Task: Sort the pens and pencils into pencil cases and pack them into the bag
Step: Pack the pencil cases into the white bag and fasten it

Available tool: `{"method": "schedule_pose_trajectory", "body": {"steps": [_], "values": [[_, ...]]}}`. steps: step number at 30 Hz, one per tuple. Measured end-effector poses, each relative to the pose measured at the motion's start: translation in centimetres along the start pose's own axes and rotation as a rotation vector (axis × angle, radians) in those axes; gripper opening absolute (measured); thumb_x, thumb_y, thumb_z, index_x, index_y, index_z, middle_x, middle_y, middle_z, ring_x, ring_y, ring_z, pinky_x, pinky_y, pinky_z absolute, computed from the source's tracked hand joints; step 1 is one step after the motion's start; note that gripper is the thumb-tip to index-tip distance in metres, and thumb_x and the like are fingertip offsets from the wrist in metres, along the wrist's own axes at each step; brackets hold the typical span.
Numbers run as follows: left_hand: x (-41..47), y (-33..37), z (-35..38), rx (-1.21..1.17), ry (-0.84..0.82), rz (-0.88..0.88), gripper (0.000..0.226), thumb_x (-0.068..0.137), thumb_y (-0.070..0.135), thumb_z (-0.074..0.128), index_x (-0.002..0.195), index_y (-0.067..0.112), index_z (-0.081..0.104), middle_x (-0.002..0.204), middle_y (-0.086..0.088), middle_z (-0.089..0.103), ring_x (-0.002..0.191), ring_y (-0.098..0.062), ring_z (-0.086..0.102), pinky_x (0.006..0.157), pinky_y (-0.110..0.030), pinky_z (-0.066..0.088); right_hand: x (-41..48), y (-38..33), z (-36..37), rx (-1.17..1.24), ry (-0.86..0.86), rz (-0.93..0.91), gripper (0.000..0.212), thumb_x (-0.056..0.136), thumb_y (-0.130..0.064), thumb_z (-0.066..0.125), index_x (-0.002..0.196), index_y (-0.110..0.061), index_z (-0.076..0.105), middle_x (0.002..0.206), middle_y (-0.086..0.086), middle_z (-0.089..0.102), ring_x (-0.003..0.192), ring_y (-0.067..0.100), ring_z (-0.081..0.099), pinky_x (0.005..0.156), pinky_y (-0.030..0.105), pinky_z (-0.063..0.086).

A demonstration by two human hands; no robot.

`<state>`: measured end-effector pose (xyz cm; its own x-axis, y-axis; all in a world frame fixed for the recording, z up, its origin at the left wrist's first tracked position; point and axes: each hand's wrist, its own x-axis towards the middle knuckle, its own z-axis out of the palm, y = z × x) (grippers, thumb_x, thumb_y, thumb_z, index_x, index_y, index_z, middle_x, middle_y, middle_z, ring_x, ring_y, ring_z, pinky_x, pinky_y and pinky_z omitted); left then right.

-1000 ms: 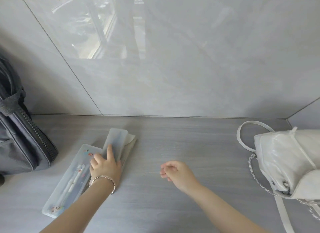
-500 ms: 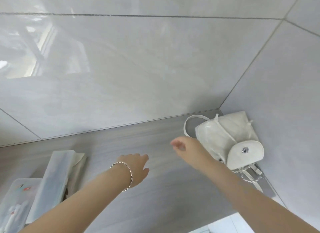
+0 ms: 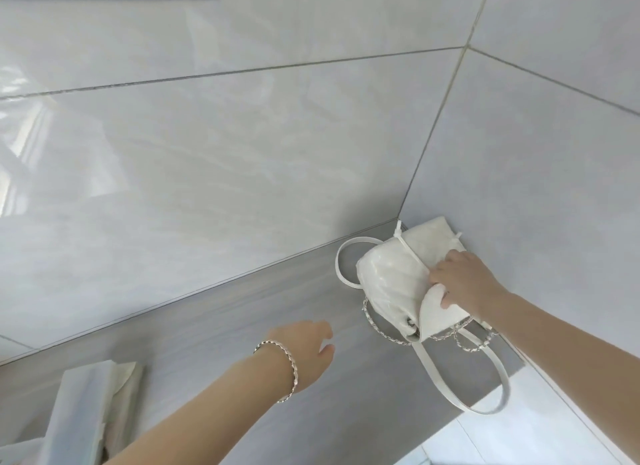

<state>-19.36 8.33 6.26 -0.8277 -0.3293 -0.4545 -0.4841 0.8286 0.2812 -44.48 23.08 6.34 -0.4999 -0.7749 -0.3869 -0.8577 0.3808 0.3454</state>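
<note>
Right hand [image 3: 462, 281] closed on the front flap [image 3: 438, 315] of a white backpack [image 3: 394, 274], thumb on the flap's outer face and fingers over its upper edge, the flap raised off the body. The backpack lies in the far right corner of the grey bench [image 3: 242, 319], against the tiled wall [image 3: 207, 153]; its carry loop points left, a chain [image 3: 384, 333] hangs along its near edge, and one shoulder strap [image 3: 485, 388] curls over the near edge of the bench. Left hand [image 3: 308, 352], wearing a chain bracelet [image 3: 282, 367], is open and empty, fingers loosely spread above the bare bench, well apart from the backpack. Frosted translucent pencil cases [image 3: 79, 416] lie at near left, partly cropped; contents cannot be made out.
</note>
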Motion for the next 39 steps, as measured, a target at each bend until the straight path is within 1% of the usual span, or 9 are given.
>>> {"method": "schedule_pose_trajectory", "body": {"steps": [4,8,11,15,17,20,25,32,39], "values": [[-1.4,-0.6,-0.3,-0.201,0.155,0.047,0.031,0.095,0.035,0.036,0.122,0.027,0.050,0.112,0.010,0.060,0.104,-0.013,0.057,0.091,-0.025,0.044,-0.9,-3.1,-3.6,0.051,0.083,-0.170,0.038,0.081,-0.039,0.060,0.117,-0.028,0.055,0.108,-0.008,0.056,0.117,0.016,0.040,0.098,0.028,0.025],[-3.9,-1.5,-1.3,-0.475,0.472,0.089,0.028,0.086,0.043,0.050,0.111,0.031,0.056,0.088,0.022,0.054,0.078,0.005,0.057,0.065,-0.007,0.042,-3.2,-8.6,-8.4,0.334,0.212,-0.345,0.032,0.078,-0.041,0.063,0.106,-0.024,0.060,0.075,-0.012,0.040,0.087,0.013,0.046,0.065,0.016,0.024],[-6.1,-2.6,-1.6,-0.527,0.560,0.108,0.053,0.068,0.067,0.039,0.105,0.034,0.058,0.080,0.022,0.056,0.079,0.003,0.055,0.058,-0.006,0.037,-4.1,-12.5,-11.1,0.499,0.243,-0.468,0.026,0.076,-0.041,0.067,0.091,-0.022,0.059,0.077,-0.011,0.044,0.079,0.012,0.045,0.060,0.024,0.023],[-7.8,-5.4,-1.1,-0.466,0.616,-0.140,0.043,0.072,0.067,0.039,0.083,0.030,0.057,0.067,0.011,0.054,0.062,-0.001,0.048,0.053,-0.012,0.034,-2.7,-17.2,-12.8,0.851,0.108,-0.518,0.026,0.067,-0.032,0.077,0.064,-0.029,0.051,0.066,-0.010,0.047,0.069,0.011,0.046,0.060,0.029,0.036],[-8.0,-7.1,-0.3,-0.568,0.591,-0.299,0.028,0.085,0.049,0.052,0.067,0.027,0.050,0.060,0.006,0.050,0.057,-0.008,0.046,0.051,-0.019,0.032,-1.5,-19.8,-11.9,0.998,0.039,-0.497,0.023,0.063,-0.028,0.080,0.076,-0.022,0.061,0.070,-0.008,0.055,0.071,0.015,0.054,0.065,0.034,0.045],[-7.7,-9.4,2.1,-0.667,0.507,-0.485,0.035,0.088,0.040,0.053,0.059,0.025,0.043,0.054,0.006,0.045,0.057,-0.015,0.044,0.052,-0.026,0.031,-0.3,-23.5,-9.0,1.132,0.053,-0.468,0.026,0.066,-0.024,0.078,0.089,-0.018,0.067,0.081,-0.003,0.066,0.079,0.016,0.061,0.074,0.037,0.049],[-7.1,-10.8,5.9,-0.831,0.376,-0.695,0.042,0.088,0.036,0.053,0.055,0.018,0.035,0.054,0.002,0.036,0.052,-0.015,0.034,0.049,-0.029,0.024,-1.3,-27.5,-3.1,0.961,0.661,-0.282,0.021,0.063,-0.038,0.059,0.077,-0.022,0.059,0.081,-0.008,0.063,0.080,0.013,0.055,0.084,0.019,0.035],[-6.3,-10.1,8.0,-0.809,0.230,-0.713,0.025,0.089,0.040,0.048,0.068,0.026,0.047,0.071,0.002,0.054,0.076,-0.022,0.049,0.059,-0.027,0.033,-2.6,-28.3,2.2,0.983,0.758,-0.279,0.022,0.077,-0.034,0.063,0.067,-0.015,0.064,0.103,0.000,0.068,0.104,0.013,0.053,0.088,0.027,0.042],[-5.7,-10.5,8.9,-0.762,0.173,-0.704,0.024,0.091,0.040,0.045,0.090,0.019,0.055,0.075,0.004,0.054,0.079,-0.022,0.052,0.067,-0.028,0.039,-2.4,-28.6,3.1,0.887,0.848,-0.377,0.046,0.096,-0.035,0.040,0.068,-0.015,0.070,0.094,-0.004,0.072,0.103,0.014,0.052,0.088,0.028,0.038]]}}
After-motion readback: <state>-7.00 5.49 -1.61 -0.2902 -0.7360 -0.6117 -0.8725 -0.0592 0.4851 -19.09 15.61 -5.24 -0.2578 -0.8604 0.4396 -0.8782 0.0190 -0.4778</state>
